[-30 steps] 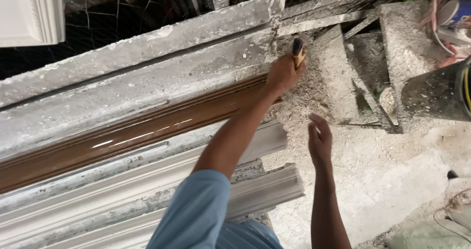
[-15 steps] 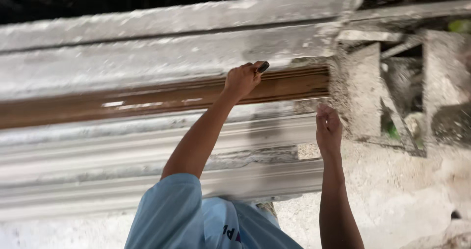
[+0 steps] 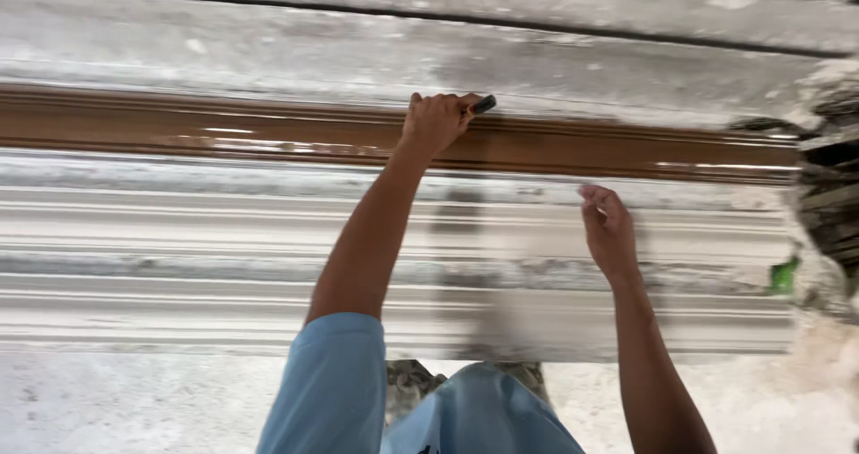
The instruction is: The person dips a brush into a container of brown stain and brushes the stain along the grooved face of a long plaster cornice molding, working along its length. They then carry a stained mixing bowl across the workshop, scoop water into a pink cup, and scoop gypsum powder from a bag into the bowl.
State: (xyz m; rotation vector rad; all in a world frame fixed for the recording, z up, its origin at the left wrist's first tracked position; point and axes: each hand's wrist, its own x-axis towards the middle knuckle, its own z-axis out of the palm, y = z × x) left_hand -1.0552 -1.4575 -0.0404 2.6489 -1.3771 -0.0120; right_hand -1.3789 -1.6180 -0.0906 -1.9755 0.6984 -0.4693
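Gripping what looks like a brush handle (image 3: 481, 105), left hand (image 3: 436, 121) on brown moulding (image 3: 626, 150) upper edge, right hand (image 3: 608, 230) fingers loosely spread, empty.

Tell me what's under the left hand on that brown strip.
The left hand rests on the glossy brown moulding, gripping a small dark-tipped tool. The tool's body and the moulding beneath the palm are covered.

I see a glossy brown moulding strip (image 3: 268, 136) with pale highlights, running between grey-white, dust-speckled plaster ledges (image 3: 268, 56). Below it lie white ribbed mouldings (image 3: 179, 230), streaked grey. The tool (image 3: 481, 105) in my left hand (image 3: 436, 121) is black with an orange edge. My sleeve (image 3: 333, 382) is light blue. At three o'clock, a small green patch (image 3: 784, 275).
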